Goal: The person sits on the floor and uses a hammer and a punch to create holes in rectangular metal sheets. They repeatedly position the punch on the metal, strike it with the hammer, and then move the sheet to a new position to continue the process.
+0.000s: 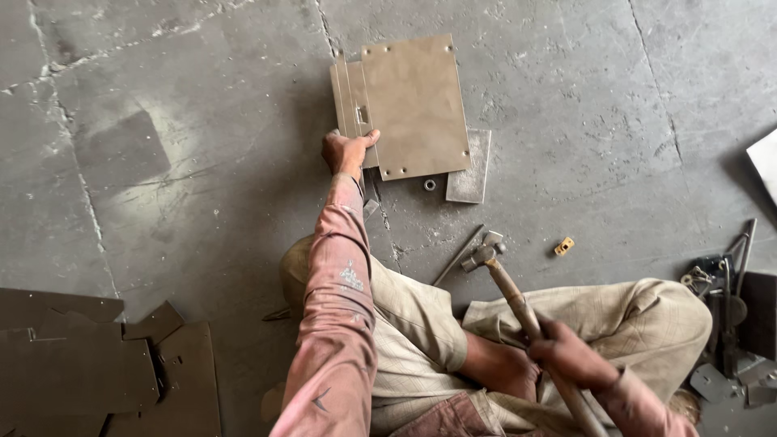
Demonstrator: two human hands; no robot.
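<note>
My left hand (346, 151) reaches forward and grips the near left edge of a rectangular metal plate (417, 105) with holes at its corners, lying on the concrete floor. The plate has a folded flange on its left side and rests partly over a thick steel block (472, 166). My right hand (566, 354) is closed around the wooden handle of a hammer (484, 251), whose metal head points up and away, hanging over the floor in front of my knees. I sit cross-legged on the floor.
A small nut (430, 184) lies by the block, a thin metal rod (457, 256) near the hammer head, and a small yellow piece (563, 246) to the right. Cut sheet-metal pieces (89, 364) are stacked at lower left. Tools and scraps (728, 316) clutter the right edge.
</note>
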